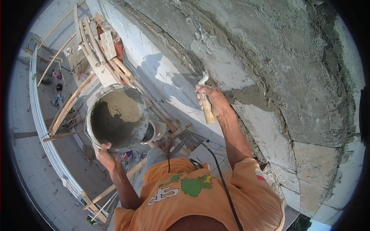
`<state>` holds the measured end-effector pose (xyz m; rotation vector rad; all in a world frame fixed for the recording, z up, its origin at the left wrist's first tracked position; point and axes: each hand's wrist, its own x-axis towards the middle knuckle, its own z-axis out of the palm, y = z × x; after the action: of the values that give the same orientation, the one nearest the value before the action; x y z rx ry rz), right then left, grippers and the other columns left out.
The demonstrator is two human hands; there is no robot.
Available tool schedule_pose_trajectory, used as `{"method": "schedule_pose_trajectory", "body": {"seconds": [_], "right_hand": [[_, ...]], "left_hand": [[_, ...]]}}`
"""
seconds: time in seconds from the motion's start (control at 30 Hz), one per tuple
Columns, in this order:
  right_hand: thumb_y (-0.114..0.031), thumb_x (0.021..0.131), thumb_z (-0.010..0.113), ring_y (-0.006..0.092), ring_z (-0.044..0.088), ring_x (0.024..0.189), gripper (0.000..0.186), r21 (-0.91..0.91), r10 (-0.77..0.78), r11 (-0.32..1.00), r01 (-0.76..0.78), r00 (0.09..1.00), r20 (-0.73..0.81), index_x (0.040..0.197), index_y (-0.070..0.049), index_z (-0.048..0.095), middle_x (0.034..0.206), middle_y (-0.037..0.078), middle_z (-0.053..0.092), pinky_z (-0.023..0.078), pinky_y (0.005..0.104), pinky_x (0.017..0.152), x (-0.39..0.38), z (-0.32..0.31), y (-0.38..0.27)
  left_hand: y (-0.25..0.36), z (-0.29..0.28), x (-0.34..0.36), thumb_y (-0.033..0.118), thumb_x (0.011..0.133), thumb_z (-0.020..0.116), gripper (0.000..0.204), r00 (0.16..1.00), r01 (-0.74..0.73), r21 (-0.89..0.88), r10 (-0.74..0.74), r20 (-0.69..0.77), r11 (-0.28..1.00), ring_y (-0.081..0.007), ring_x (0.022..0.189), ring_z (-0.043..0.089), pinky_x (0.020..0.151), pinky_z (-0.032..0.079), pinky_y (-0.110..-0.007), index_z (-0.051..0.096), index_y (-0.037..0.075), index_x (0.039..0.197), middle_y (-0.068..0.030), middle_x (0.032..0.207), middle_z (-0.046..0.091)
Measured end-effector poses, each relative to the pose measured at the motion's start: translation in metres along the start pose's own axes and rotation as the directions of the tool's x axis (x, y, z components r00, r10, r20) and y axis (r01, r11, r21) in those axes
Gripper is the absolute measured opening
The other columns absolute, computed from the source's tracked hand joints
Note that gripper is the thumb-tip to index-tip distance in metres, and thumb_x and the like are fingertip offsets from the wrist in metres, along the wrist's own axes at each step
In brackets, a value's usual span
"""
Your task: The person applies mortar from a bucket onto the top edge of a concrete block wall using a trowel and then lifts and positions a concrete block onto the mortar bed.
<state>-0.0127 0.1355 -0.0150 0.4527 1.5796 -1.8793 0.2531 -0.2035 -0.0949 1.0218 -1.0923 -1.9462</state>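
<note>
My right hand (214, 100) grips the wooden handle of a small trowel (207, 111), its mortar-coated blade at a rough seam in the plastered block wall (269, 57) on the right. My left hand (105, 156) holds a round bucket (89, 127) at its lower edge in the picture, with grey wet mortar (111, 123) inside and a caked rim. A second, smaller white bucket (158, 131) shows partly behind it. Streaks of mortar run along the joints between the pale blocks near the trowel.
Bamboo poles and planks (104, 65) form scaffolding along the white wall (154, 73). Below at the left are a block floor (31, 154), long pale rails (50, 154) and scattered gear (58, 88). A black cord (216, 161) hangs across my body.
</note>
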Motion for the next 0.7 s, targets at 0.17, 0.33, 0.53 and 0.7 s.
{"method": "schedule_pose_trajectory", "body": {"seconds": [0.17,0.33,0.53,0.7], "right_hand": [[-0.020,0.090,0.070,0.0126,0.053,0.052,0.021,-0.117,-0.082,0.991,0.072,0.993,-0.079,0.093,-0.001,0.061,0.069,0.004,0.058,0.044,0.0280,0.045,-0.051,-0.039,0.026],[-0.025,0.089,0.071,0.0126,0.048,0.056,0.028,-0.631,-0.372,0.749,0.201,0.916,-0.150,0.094,0.000,0.059,0.064,0.005,0.055,0.041,0.0322,0.054,-0.083,-0.066,0.095],[-0.037,0.085,0.071,0.0289,0.061,0.076,0.046,-0.639,-0.252,0.769,0.012,0.924,-0.286,0.101,0.004,0.060,0.077,0.020,0.063,0.048,0.0440,0.071,-0.126,-0.096,0.138],[-0.036,0.085,0.069,0.0369,0.066,0.078,0.047,-0.637,-0.279,0.769,-0.058,0.866,-0.415,0.107,0.005,0.062,0.078,0.024,0.065,0.049,0.0473,0.074,-0.142,-0.136,0.153]], "left_hand": [[-0.003,-0.019,-0.001,-0.008,0.064,0.051,0.061,0.999,0.041,0.034,-0.039,-0.034,0.999,-0.0232,0.093,0.059,0.091,0.048,-0.035,0.053,-0.002,0.125,-0.0086,0.107,0.060],[-0.027,-0.024,0.022,-0.007,0.065,0.052,0.042,0.951,0.287,-0.035,-0.289,-0.106,0.957,-0.0276,0.092,0.059,0.092,0.049,-0.041,0.057,-0.003,0.106,-0.0098,0.102,0.059],[-0.045,-0.008,0.043,-0.005,0.064,0.054,0.029,0.928,0.367,0.011,-0.366,0.064,0.930,-0.0310,0.096,0.058,0.097,0.047,-0.048,0.056,-0.002,0.093,-0.0117,0.101,0.057],[-0.069,0.013,0.071,-0.005,0.064,0.055,0.035,0.865,0.486,0.062,-0.490,0.106,0.872,-0.0331,0.101,0.056,0.097,0.047,-0.049,0.057,-0.002,0.098,-0.0142,0.104,0.057]]}}
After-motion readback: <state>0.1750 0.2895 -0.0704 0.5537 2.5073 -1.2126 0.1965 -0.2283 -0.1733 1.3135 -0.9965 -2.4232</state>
